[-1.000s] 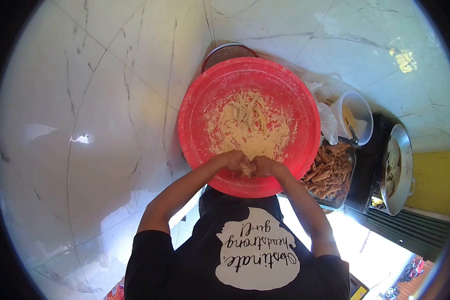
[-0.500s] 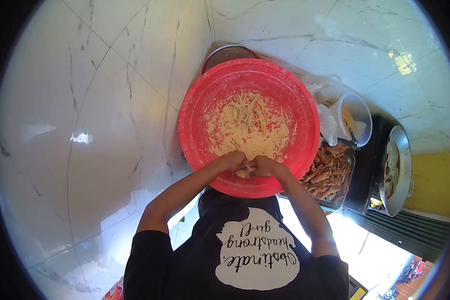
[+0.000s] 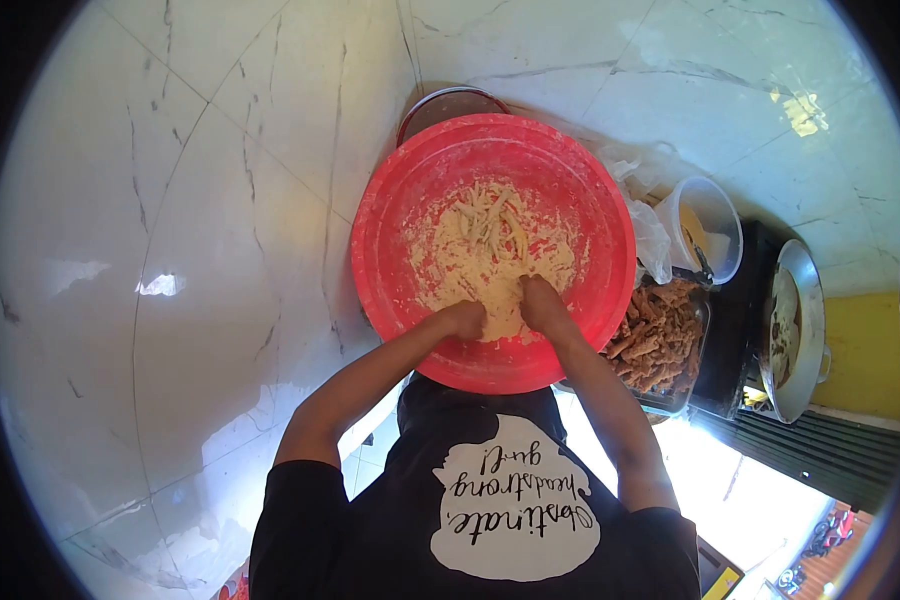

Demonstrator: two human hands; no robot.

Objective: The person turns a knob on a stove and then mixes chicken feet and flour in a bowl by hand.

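Note:
A wide red basin [image 3: 385, 240] holds pale flour [image 3: 470, 265] spread over its bottom. Several flour-coated strips [image 3: 490, 218] lie in a small heap at the far side of the flour. My left hand [image 3: 464, 320] is curled closed over the near edge of the flour. My right hand [image 3: 542, 304] reaches farther in, fingers bent down into the flour just short of the strips. The backs of both hands hide their fingertips, and I cannot tell what is in them.
Right of the basin, a glass tray [image 3: 662, 345] holds browned fried pieces. Behind it are a plastic bag [image 3: 650, 240] and a clear plastic tub [image 3: 722, 228]. A large metal pan [image 3: 802, 335] stands farther right. Tiled walls [image 3: 240, 200] rise behind and to the left.
My hands have separated. The right moved forward and right, deeper into the flour, while the left stayed near its spot. The floury piece between them no longer shows.

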